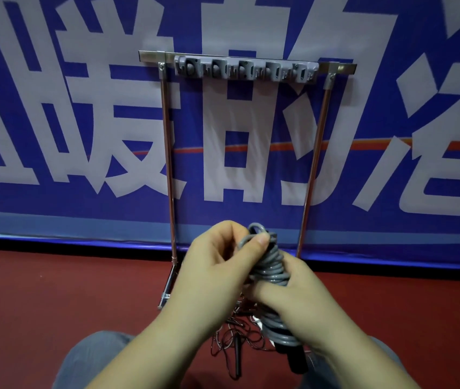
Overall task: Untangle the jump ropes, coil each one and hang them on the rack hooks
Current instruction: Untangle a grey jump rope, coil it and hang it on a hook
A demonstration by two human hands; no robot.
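Note:
A grey jump rope (pixel 272 265), wound into a tight coil, is held upright in front of me. My left hand (pixel 217 265) pinches a loop of the cord at the coil's top between thumb and fingers. My right hand (pixel 299 301) grips the coil around its middle. The rope's black handles (pixel 296 360) hang below that hand. A thin dark jump rope (pixel 234 338) lies tangled on the floor under my hands, with one slim black handle showing. The rack (pixel 247 69) stands against the wall, a grey strip of hooks along its top bar; nothing hangs from it.
The rack's two metal uprights (pixel 168 153) reach the red floor (pixel 55 299), with a foot bar at the lower left. A blue banner with large white characters (pixel 55 108) covers the wall behind. My knees in grey trousers (pixel 94 355) frame the bottom of the view.

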